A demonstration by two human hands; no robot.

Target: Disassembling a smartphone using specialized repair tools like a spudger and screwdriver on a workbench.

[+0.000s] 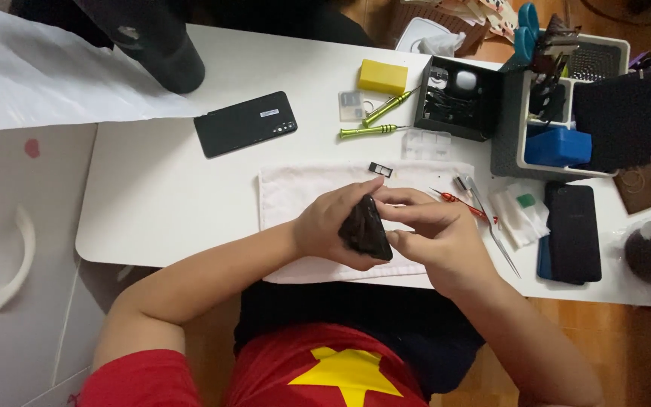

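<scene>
A black smartphone (pixel 365 230) is held on edge over a white cloth (pixel 295 197) at the near side of the table. My left hand (pixel 329 226) cups it from the left and grips it. My right hand (pixel 435 230) meets it from the right, fingertips pressed on its upper edge. A small black tray piece (pixel 380 169) lies on the cloth just beyond my hands. Red-handled tweezers (pixel 457 200) and metal tweezers (pixel 491 226) lie just right of my right hand.
A second black phone (pixel 245 123) lies face down at centre left. Two green screwdrivers (pixel 371 131), a yellow block (pixel 383 76), an open black tool case (pixel 457 98), a desk organiser (pixel 566 113), another dark phone (pixel 573 231) and a black cylinder (pixel 152 41) crowd the white table (pixel 160 203).
</scene>
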